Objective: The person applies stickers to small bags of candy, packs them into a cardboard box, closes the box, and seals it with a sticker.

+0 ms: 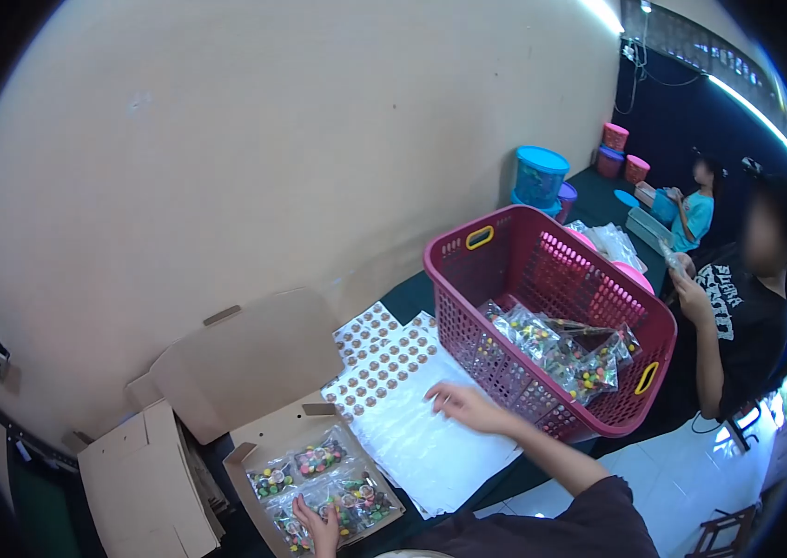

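Observation:
My left hand (319, 528) rests, fingers apart, on clear plastic bags of colourful round sweets (356, 498) inside an open cardboard box (246, 454). Some of these bags carry small round stickers. Over the sticker sheets (384, 377), my right hand (469, 409) hovers or lies with its fingers loosely stretched; whether it touches the paper is hard to tell. The top sheet has rows of round brown stickers at its far end and bare white backing nearer me. Nothing shows in the right hand.
A maroon basket (551, 409) with more sweet bags (551, 349) stands right of the sheets. Flattened cardboard boxes (138, 484) are stacked at left. Blue-lidded tubs (540, 177) sit behind the basket. A person in black (737, 307) holds a bag nearby; another person (694, 214) works farther back.

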Demonstrator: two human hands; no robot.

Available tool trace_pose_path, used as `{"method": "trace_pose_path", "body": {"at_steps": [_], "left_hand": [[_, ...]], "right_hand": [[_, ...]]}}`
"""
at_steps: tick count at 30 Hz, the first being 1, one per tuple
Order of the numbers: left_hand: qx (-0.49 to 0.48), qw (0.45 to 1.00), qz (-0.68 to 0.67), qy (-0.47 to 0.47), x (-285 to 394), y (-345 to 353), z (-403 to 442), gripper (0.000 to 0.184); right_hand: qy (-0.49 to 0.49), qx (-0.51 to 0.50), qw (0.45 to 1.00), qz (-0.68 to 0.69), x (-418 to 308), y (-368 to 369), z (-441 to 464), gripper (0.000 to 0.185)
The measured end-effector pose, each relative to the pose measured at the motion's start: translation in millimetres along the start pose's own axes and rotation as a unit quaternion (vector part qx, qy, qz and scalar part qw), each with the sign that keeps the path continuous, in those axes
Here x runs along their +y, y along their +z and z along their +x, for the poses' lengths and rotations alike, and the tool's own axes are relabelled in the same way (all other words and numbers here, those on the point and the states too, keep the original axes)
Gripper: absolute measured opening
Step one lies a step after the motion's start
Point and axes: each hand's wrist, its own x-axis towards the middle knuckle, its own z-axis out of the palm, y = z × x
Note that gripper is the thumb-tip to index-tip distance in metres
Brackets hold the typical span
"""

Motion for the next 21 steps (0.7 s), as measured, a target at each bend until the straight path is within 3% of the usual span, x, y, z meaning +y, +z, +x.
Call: {"method": "trace_pose_path", "body": {"at_steps": [2, 3, 5, 9, 12, 17, 19, 20, 21], "left_hand": [[-0.003, 1.000, 0.004, 0.020, 15, 3, 4, 0.069], [-0.005, 1.000, -0.005, 0.029, 23, 3, 7, 0.068], [-0.005, 0.998, -0.021, 0.051, 21, 10, 15, 0.064], [-0.034, 0.994, -0.063, 0.082, 46, 9, 23, 0.062], [-0.051, 0.993, -0.091, 0.047, 58, 13, 25, 0.060], [-0.110, 0.988, -0.097, 0.042, 72, 27, 26, 0.057], [-0.114, 0.987, -0.096, 0.066, 73, 33, 28, 0.055], [-0.112, 0.987, -0.093, 0.070, 77, 34, 30, 0.055], [-0.122, 0.986, -0.089, 0.073, 80, 34, 30, 0.055]], "right_hand": [[0.027, 0.070, 0.997, -0.001, -45, -56, -13, 0.021], [-0.013, 0.119, 0.993, -0.004, -57, -77, -18, 0.019], [0.009, 0.185, 0.979, -0.089, -75, -114, -29, 0.018], [0.059, 0.232, 0.964, -0.119, -57, -158, -45, 0.018], [0.126, 0.150, 0.958, -0.207, -39, -184, -48, 0.020], [0.280, 0.033, 0.890, -0.357, 104, -206, -19, 0.030], [0.318, -0.137, 0.830, -0.438, 164, -199, -17, 0.036], [0.373, -0.170, 0.796, -0.446, 218, -194, -23, 0.042], [0.353, -0.150, 0.777, -0.498, 200, -180, -37, 0.045]]}}
